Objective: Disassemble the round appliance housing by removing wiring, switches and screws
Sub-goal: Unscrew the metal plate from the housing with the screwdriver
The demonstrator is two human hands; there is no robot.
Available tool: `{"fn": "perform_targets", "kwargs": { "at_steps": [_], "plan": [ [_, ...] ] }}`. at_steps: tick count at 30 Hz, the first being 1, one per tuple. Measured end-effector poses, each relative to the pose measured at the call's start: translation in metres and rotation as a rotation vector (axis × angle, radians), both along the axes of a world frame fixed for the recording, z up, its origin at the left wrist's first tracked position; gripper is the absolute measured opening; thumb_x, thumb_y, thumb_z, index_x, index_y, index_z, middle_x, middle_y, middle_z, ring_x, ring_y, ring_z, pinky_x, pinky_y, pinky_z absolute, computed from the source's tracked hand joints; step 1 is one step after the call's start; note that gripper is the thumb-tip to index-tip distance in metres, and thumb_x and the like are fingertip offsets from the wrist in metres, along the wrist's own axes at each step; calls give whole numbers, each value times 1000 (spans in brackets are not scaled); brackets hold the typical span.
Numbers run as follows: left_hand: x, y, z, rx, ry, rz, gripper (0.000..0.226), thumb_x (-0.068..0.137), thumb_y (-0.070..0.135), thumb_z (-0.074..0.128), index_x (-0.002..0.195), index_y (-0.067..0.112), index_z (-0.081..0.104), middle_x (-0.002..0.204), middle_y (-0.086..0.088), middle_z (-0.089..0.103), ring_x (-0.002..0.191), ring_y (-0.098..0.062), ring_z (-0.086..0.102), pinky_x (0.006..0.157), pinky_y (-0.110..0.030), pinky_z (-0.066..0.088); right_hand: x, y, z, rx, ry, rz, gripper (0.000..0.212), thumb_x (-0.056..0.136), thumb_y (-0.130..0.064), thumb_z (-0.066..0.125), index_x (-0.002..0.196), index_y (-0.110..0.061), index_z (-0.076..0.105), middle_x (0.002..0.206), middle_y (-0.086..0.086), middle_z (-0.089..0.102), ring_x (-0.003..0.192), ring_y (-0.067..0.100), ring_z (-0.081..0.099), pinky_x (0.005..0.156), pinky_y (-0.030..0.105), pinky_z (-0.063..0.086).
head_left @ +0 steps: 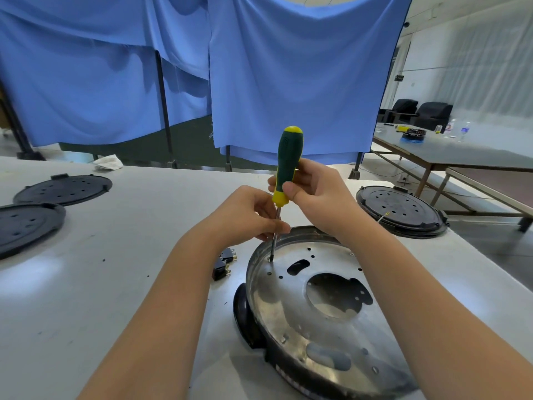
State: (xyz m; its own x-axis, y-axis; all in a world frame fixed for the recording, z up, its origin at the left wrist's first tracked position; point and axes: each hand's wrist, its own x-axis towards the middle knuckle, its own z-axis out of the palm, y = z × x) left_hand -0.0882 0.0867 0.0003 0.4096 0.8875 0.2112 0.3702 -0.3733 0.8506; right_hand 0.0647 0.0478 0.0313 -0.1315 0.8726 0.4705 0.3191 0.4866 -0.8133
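Your right hand point(305, 186) grips the screwdriver point(284, 180); left hand point(253, 215) fingers pinch its shaft over a screw point(270, 258) in the housing point(326, 313), lower right. Switches point(223, 264) (already out) lie on the worktop point(101, 284); screws remain

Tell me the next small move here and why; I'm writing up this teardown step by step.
Probably turn the screwdriver to back out the screw. Its tip sits on that screw near the housing rim, the right hand grips the handle, and the left hand pinches the shaft to steady it.
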Motion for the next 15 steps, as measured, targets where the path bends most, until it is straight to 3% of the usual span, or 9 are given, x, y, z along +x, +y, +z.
{"fn": "perform_targets", "kwargs": {
  "at_steps": [4, 7, 9, 15],
  "plan": [
    [0, 1, 0, -3, -8, 1, 24, 70, 15, 83, 80, -1, 67, 73, -14, 70, 62, -19, 70, 57, -23, 56, -5, 1, -6, 42, -15, -56, 22, 85, -17, 68, 104, -23, 58, 98, -5, 68, 95, 7, 64, 82, 17, 52],
    [0, 1, -1, -16, -15, 9, 25, 70, 14, 84, 81, -1, 68, 73, -14, 70, 60, -18, 70, 56, -21, 55, -4, 2, -5, 71, 17, -103, 21, 77, -20, 77, 92, -25, 63, 81, -8, 67, 72, -4, 62, 65, 8, 48],
    [1, 1, -1, -7, -3, 7, 28, 69, 16, 84, 83, -1, 67, 73, -13, 70, 60, -18, 70, 56, -22, 56, -2, 3, -3, 52, 9, -111, 20, 78, -18, 76, 94, -21, 65, 78, -9, 68, 67, -2, 63, 63, 9, 49],
    [1, 0, 0, 34, 29, 11, 35, 68, 21, 85, 91, 1, 68, 65, -8, 65, 59, -17, 69, 60, -29, 60, -6, 1, -5, 9, -23, -36, 24, 89, -4, 59, 106, -20, 62, 97, -3, 72, 94, 9, 68, 83, 18, 54]
  ]
}}
